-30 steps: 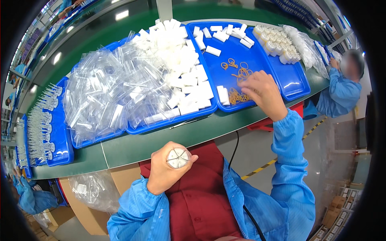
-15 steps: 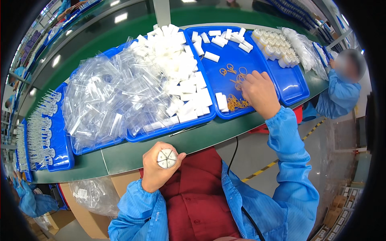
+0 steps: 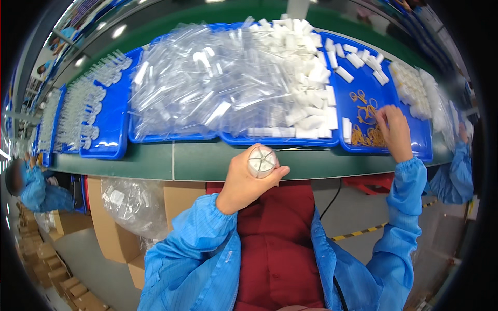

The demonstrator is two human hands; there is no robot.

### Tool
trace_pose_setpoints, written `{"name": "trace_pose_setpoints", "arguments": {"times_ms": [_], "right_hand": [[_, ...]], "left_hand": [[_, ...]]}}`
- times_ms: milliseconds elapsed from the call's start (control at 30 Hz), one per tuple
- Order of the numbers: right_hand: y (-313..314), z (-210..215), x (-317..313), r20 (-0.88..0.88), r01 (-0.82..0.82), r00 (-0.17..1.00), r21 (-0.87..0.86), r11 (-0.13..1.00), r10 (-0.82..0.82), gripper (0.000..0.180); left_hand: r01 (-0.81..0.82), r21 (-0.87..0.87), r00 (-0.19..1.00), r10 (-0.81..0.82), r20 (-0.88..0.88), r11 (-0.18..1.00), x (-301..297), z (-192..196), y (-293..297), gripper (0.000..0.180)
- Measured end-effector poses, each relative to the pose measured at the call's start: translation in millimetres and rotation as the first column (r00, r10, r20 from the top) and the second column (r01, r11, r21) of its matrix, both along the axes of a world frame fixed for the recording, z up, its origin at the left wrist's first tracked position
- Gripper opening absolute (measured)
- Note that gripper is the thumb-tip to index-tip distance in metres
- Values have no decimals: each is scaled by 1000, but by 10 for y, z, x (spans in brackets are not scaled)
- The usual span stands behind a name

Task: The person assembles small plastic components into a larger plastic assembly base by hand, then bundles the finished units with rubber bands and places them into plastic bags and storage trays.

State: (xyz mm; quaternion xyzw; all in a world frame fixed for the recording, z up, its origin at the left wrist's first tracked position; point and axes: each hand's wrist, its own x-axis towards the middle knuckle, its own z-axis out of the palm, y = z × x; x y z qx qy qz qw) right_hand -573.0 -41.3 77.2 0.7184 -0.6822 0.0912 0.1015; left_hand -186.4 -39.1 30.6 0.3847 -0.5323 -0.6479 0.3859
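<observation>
My left hand [image 3: 241, 181] is wrapped round an upright bundle of white wedge-shaped pieces [image 3: 263, 161], held in front of the bench edge. Their ends form a round, segmented top. My right hand [image 3: 395, 132] reaches into a blue tray [image 3: 358, 84], its fingers bent together at the loose tan rubber bands [image 3: 367, 113]. Whether a band lies between the fingertips is hidden. A thicker heap of rubber bands [image 3: 365, 137] lies nearer to me, beside the wrist. Short white blocks [image 3: 355, 60] lie at the far end of the same tray.
Clear plastic sleeves [image 3: 192, 88] heap over blue trays left of centre, next to piled white blocks [image 3: 311, 78]. Pronged clear parts [image 3: 85, 103] stand in trays farther left. Yellowish-white parts [image 3: 410, 88] sit at right. An open carton [image 3: 111, 228] with plastic bags stands below the bench. Co-workers flank both sides.
The view has turned, so the bench and trays now lie farther right and look more level. My left hand still grips the bundle; my right hand stays at the rubber bands.
</observation>
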Motion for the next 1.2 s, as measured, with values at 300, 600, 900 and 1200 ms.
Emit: {"name": "trace_pose_setpoints", "arguments": {"times_ms": [300,600,900,1200], "right_hand": [[143,265,662,908,151,381,-245,958,173,13],[557,0,2048,977,-274,-211,-36,961,-24,30],[371,37,2010,678,-588,517,-163,792,523,78],[597,-169,1612,522,-616,596,-190,764,610,47]], "left_hand": [[98,295,985,-51,-163,950,54,132,5,16],[76,342,950,36,-310,937,-18,213,205,19],[488,499,850,-259,-459,716,87,136,235,31],[145,132,982,-125,-144,981,253,275,265,24]]}}
